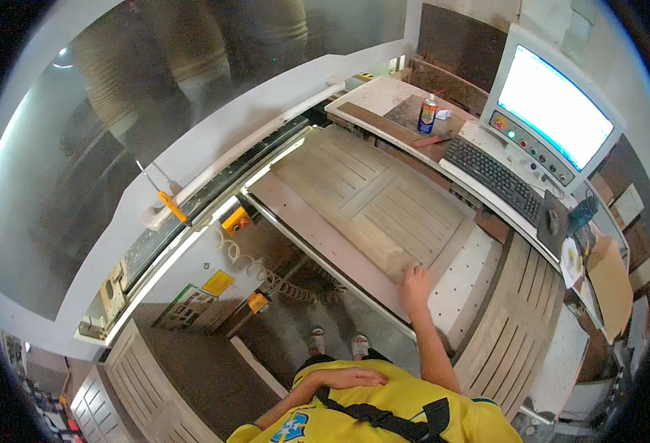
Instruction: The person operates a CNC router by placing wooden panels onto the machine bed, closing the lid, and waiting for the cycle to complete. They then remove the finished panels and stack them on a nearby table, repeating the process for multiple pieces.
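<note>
Head view: right hand [415, 283] rests at centre frame with fingers spread flat on the near corner of a carved panel [373, 199] — pressing or steadying, not clamped around anything. Left hand [351, 378] lies open and flat against the yellow shirt [384, 413] at the lower edge, holding nothing.

The panel lies flat on the machine bed [465, 284], running from centre toward the upper middle of the frame. Its two recessed, slatted fields appear fully cut, so the machining step is judged complete; the panel has not yet been lifted off the bed. A perforated white part of the bed shows bare to the right of the hand.

Further out: similar slatted panels [513, 325] stand at lower right, and another [136, 376] at lower left — apparently finished pieces. Right of the bed sit a keyboard [491, 176], a lit screen [550, 103] and a spray can [427, 113]. A yellow-handled tool [171, 206] lies on the rail at left.
</note>
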`<state>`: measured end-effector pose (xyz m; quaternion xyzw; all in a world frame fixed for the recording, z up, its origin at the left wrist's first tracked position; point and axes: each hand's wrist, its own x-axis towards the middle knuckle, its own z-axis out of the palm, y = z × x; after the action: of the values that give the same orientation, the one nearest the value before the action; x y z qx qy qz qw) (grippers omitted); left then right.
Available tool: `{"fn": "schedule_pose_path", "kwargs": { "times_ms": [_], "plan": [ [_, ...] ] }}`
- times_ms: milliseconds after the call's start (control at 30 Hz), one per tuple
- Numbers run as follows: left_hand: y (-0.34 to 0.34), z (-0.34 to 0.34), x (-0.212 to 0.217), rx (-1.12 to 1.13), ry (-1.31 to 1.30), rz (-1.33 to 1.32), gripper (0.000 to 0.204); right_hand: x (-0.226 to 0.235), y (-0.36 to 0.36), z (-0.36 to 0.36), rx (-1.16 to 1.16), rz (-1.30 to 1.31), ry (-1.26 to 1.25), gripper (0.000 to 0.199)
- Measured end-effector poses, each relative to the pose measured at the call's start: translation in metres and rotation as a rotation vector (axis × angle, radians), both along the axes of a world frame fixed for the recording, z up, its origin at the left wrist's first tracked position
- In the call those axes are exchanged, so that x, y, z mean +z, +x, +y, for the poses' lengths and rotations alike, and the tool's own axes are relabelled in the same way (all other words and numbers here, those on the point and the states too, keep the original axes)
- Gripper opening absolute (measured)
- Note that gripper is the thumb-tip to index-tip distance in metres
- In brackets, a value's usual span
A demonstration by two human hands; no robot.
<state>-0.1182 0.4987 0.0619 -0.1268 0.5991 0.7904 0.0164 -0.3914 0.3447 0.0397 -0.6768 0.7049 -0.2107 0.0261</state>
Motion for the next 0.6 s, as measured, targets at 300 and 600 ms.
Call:
{"fn": "schedule_pose_path", "kwargs": {
  "times_ms": [300, 600],
  "plan": [
    [0.062, -0.069, 0.003, 0.001, 0.123, -0.042, 0.049, 0.046, 0.061, 0.151, -0.15, -0.168, 0.069, 0.069],
    [0.135, -0.188, -0.043, 0.838, -0.06, -0.241, 0.045, -0.043, 0.074, 0.205, -0.965, -1.471, 0.042, 0.047]
  ]
}}
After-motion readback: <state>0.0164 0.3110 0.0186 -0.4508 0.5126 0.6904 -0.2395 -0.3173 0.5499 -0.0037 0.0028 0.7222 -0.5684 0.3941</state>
